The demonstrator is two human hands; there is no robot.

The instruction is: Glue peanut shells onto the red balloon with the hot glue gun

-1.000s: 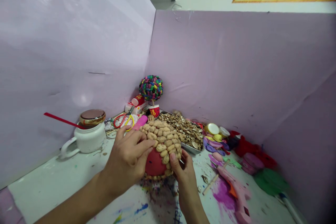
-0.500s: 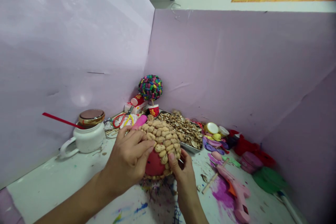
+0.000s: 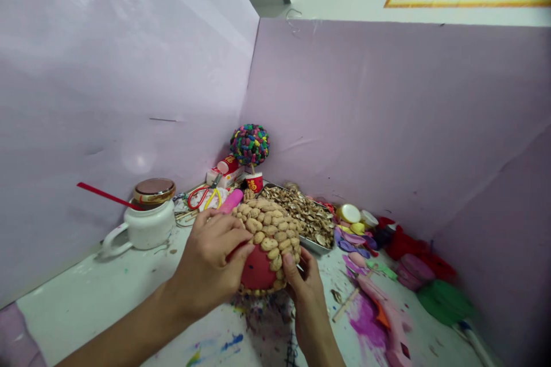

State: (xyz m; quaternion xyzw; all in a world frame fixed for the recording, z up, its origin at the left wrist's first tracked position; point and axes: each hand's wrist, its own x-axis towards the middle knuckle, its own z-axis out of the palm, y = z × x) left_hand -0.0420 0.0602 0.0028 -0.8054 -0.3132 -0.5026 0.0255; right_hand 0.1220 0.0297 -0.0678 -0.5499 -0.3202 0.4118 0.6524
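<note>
The peanut-covered red ball sits between the two hands, a bare red patch facing the wearer just right of the left grip. The right hand holds its right side, thumb laid over the peanuts and fingers curled behind, apparently to steady it and keep that patch within the left hand's reach. The left hand is narrow, thumb and forefinger nearly meeting at the patch's upper-left edge; whether anything is pinched there, I cannot tell. Its forearm slants in from lower left, wrist bent, knuckles up; the right forearm rises more steeply. Beyond the grips lies a metal tray of shells; the pink glue gun rests on the surface right of the right grip, probably parked within easy reach.
</note>
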